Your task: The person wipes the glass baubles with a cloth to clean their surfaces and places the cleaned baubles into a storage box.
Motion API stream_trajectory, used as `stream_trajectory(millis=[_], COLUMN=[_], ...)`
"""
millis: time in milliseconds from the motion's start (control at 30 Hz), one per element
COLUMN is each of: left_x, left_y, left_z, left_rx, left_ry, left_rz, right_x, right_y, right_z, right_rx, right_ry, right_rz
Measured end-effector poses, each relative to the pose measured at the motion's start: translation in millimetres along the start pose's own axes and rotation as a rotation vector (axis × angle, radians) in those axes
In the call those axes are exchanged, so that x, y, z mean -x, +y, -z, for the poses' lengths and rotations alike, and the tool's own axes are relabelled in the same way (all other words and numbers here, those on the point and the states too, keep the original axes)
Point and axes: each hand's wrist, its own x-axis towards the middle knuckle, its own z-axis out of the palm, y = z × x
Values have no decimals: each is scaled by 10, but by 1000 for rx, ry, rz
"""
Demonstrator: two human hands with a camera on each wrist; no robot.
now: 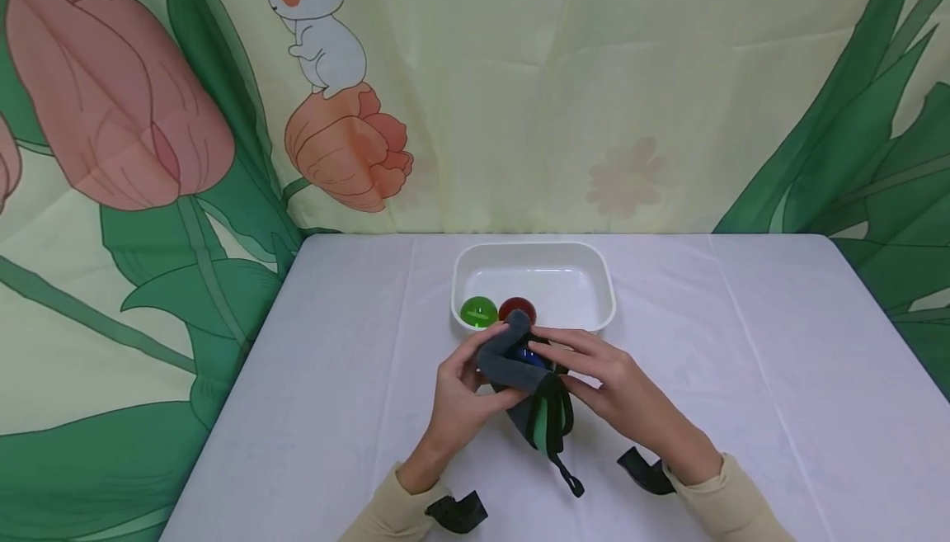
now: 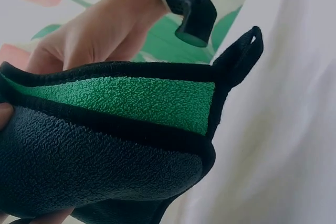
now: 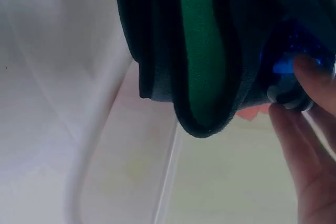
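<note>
A grey towel (image 1: pixel 512 370) with a green inner side, black edging and a hanging loop is bunched up over the table, just in front of the white tray. My left hand (image 1: pixel 462 400) grips its folds from the left; only a few of its fingertips show in the left wrist view. Inside the folds sits a shiny blue ball (image 3: pixel 283 66), partly covered by the towel. My right hand (image 1: pixel 619 377) holds this ball from the right, one digit on its face and other fingers beneath, as the right wrist view shows.
The white tray (image 1: pixel 571 290) stands at the table's back middle. In its near left corner lie a green ball (image 1: pixel 478 311) and a red ball (image 1: pixel 517 308), the red one partly behind the towel. A white cloth (image 1: pixel 349 377) covers the table; a printed curtain (image 1: pixel 505 113) hangs behind.
</note>
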Motion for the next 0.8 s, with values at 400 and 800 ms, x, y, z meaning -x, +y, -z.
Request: stream_trajectory(millis=[400,800], left_x=[-9,-48], left_y=[26,49], left_z=[3,5], left_rx=[7,34], left_ry=[28,12], left_rz=[30,-4], right_x=[-11,-43], right_y=[-6,-33], right_z=[-37,-40], right_rx=[-172,2], right_ry=[0,20], right_rz=[-241,-37])
